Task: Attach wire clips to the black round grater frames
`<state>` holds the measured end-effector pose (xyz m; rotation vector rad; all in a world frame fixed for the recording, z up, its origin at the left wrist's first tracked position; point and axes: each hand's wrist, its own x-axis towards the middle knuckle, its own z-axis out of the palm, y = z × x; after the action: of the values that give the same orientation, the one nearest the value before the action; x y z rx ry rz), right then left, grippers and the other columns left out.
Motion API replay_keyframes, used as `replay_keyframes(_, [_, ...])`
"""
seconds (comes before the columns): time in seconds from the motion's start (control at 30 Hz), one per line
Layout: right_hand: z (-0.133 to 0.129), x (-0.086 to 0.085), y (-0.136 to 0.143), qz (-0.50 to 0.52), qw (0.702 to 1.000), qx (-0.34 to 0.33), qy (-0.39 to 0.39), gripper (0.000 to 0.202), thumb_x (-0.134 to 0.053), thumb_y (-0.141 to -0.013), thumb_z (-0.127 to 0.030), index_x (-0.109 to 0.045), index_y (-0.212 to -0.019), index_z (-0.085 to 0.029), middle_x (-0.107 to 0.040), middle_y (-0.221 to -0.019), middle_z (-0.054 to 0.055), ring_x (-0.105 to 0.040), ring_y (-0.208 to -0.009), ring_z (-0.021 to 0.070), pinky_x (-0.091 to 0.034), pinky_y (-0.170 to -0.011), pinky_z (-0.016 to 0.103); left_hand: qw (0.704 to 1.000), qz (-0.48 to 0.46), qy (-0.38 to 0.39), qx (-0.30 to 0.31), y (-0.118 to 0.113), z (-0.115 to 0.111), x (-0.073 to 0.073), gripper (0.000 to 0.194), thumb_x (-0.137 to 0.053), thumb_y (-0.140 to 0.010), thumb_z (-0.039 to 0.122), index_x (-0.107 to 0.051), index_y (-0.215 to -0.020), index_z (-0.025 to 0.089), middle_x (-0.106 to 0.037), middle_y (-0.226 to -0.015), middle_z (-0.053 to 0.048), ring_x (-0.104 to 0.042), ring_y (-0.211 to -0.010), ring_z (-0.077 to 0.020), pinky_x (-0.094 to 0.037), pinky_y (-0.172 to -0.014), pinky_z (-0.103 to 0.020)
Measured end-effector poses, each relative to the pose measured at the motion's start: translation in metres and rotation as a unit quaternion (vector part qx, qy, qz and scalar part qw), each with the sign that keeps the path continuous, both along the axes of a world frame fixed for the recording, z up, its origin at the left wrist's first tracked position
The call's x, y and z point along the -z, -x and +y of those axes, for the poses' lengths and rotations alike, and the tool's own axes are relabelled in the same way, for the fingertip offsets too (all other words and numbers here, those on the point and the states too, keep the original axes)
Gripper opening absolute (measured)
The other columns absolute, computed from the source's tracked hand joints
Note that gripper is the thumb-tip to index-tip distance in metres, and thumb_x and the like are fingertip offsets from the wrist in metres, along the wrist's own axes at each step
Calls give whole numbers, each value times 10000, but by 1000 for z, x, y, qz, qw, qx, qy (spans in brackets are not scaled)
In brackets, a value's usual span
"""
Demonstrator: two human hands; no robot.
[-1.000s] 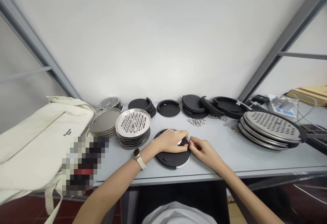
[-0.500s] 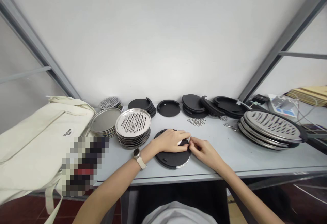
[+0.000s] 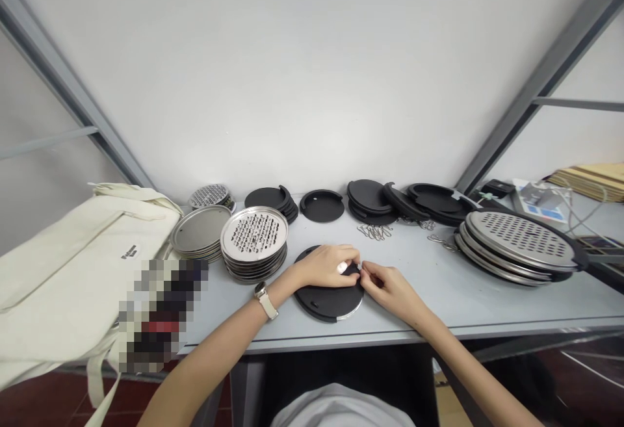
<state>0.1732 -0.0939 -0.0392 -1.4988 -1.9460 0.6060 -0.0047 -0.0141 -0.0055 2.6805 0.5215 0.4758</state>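
A black round disc (image 3: pixel 316 300) lies flat on the grey table in front of me, a thin silver rim showing at its lower right. My left hand (image 3: pixel 327 266) rests across its top, with thumb and fingers closed together near the right edge. Something white (image 3: pixel 342 266) shows among those fingers. At the same edge my right hand (image 3: pixel 387 284) pinches with its fingertips, almost touching the left ones. A small pale bit shows where the fingertips meet, too small to name. A watch (image 3: pixel 266 300) is on my left wrist.
Left stand a stack of metal grater discs (image 3: pixel 256 235), plain metal discs (image 3: pixel 199 229) and a cream bag (image 3: pixel 82 264). Black round holders (image 3: pixel 322 206) line the wall. Wire hooks (image 3: pixel 375 232) lie before them. Assembled graters (image 3: pixel 521 238) are stacked at right.
The fingers of my left hand have shifted slightly, and the white thing among them shows more fully. My right hand has barely moved; the disc stays in place.
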Motion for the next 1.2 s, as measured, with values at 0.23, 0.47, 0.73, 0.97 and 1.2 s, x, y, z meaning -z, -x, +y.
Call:
replay_keyframes(0.23, [0, 1, 0, -5, 1000, -8, -8, 258, -395, -874, -283, -357, -631, -207, -361, -531, -60, -344, -496, 97, -276, -504, 227, 999, -7, 48, -7, -1, 2, 1, 123, -608, -760, 247, -536, -839, 185, -563, -790, 16, -526, -705, -124, -371, -611, -222])
replay_keyframes(0.47, [-2, 0, 1, -26, 1000, -12, -6, 262, -374, -898, -291, -344, -650, -212, -393, -534, -55, -378, -486, 104, -278, -512, 232, 996, -17, 87, -5, -1, 3, 1, 136, -612, -734, 218, -550, -848, 180, -563, -782, 18, -521, -702, -119, -369, -604, -210])
replay_keyframes(0.73, [-1, 0, 2, -23, 1000, -15, -2, 260, -371, -903, -298, -346, -658, -214, -391, -538, -55, -379, -485, 106, -276, -510, 235, 994, -30, 109, 1, 0, 4, 0, 142, -624, -716, 196, -548, -834, 176, -546, -754, 25, -505, -688, -114, -366, -608, -204])
replay_keyframes(0.97, [-1, 2, 0, -6, 1000, -15, 0, 266, -378, -893, -288, -341, -642, -209, -369, -532, -57, -354, -493, 101, -276, -506, 234, 993, -35, 109, 9, 0, 4, 0, 138, -624, -722, 204, -547, -833, 176, -535, -741, 31, -498, -671, -107, -364, -596, -198])
replay_keyframes(1.2, [-1, 0, 0, 25, 1000, -4, 8, 303, -361, -905, -319, -306, -628, -210, -319, -536, -61, -317, -499, 96, -253, -494, 231, 997, -26, 71, 3, 0, 5, 2, 51, -550, -776, 146, -567, -804, 185, -565, -732, 37, -523, -675, -103, -377, -630, -200])
